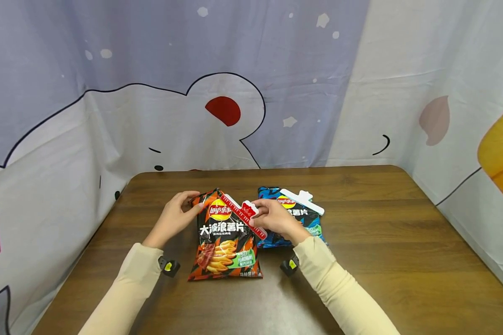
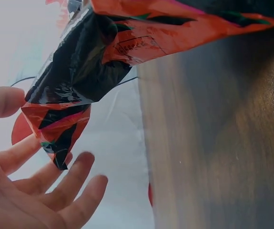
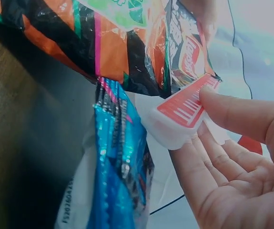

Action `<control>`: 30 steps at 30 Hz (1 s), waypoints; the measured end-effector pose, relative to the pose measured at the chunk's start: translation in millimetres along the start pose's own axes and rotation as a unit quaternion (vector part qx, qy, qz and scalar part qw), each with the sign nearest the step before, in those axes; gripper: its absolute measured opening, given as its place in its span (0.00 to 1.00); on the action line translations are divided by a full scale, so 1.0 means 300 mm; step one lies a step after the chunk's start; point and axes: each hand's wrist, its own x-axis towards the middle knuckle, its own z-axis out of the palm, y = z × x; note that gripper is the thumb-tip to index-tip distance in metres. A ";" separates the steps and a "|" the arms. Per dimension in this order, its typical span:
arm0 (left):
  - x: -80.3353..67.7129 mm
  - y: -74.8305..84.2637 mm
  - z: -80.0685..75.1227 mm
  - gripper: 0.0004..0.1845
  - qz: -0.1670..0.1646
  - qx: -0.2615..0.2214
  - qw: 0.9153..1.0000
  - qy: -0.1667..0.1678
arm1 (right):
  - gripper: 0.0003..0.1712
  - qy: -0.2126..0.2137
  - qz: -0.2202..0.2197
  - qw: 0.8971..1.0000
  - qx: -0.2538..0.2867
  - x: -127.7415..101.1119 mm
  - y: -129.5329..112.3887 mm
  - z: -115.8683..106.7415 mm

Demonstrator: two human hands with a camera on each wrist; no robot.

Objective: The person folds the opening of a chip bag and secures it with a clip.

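An orange-and-black bag of potato chips is at the middle of the table in the head view. My left hand pinches its upper left corner between thumb and forefinger; in the left wrist view the other fingers spread below the folded corner. Across the bag's upper right lies a red-and-white bag clip, slanting down to the right. My right hand holds this clip, thumb on its red face and fingers underneath in the right wrist view. Whether the clip's bars are closed cannot be seen.
A blue chip bag lies just right of the orange one, partly behind my right hand and forearm. On its upper right sits a white bag clip. The brown wooden table reaches back to a printed curtain.
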 end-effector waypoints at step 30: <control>0.066 -0.001 0.000 0.23 -0.020 0.019 1.000 -0.002 | 0.32 0.009 0.046 0.995 -0.089 0.084 -0.040 -0.024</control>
